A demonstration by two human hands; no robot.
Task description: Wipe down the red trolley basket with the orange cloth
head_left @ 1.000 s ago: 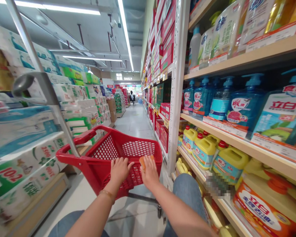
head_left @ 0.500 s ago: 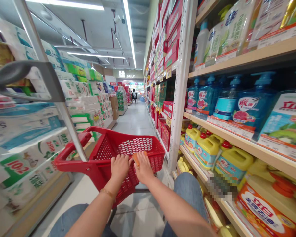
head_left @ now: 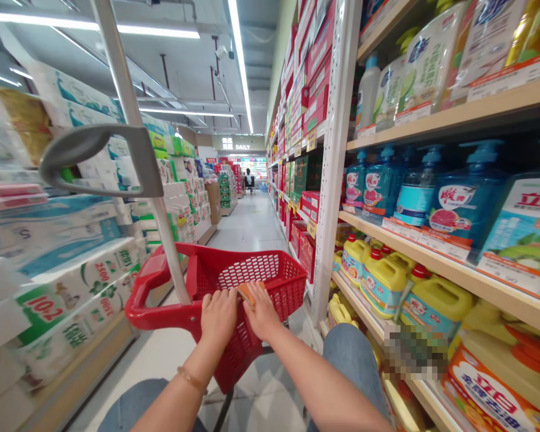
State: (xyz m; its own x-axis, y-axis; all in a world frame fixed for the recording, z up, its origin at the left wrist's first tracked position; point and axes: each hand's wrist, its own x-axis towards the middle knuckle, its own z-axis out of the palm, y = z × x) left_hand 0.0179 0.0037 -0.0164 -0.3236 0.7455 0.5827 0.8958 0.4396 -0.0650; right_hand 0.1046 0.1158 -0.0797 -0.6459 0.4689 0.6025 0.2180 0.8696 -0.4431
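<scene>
My left hand (head_left: 219, 319) grips the near rim of a red plastic shopping basket (head_left: 207, 270) on a wheeled cart. My right hand (head_left: 261, 312) lies beside it, its fingers over a small orange object (head_left: 247, 293) pressed near the rim. What that object is stays unclear, as my fingers hide part of it. A thin bracelet circles my left wrist. The basket's mesh interior shows nothing else inside. A grey loop handle (head_left: 101, 159) on a metal pole (head_left: 162, 228) rises at the cart's left.
Wrapped toilet paper packs (head_left: 67, 288) are stacked along the left. On the right, shelves hold blue pump bottles (head_left: 463, 204) and yellow jugs (head_left: 380, 282). A tiled aisle floor (head_left: 249, 228) runs ahead to a seated person (head_left: 249, 180) far away.
The view has moved forward along the aisle. The basket, pole and grey handle have shifted right in the frame. Both hands remain in the same places on the basket.
</scene>
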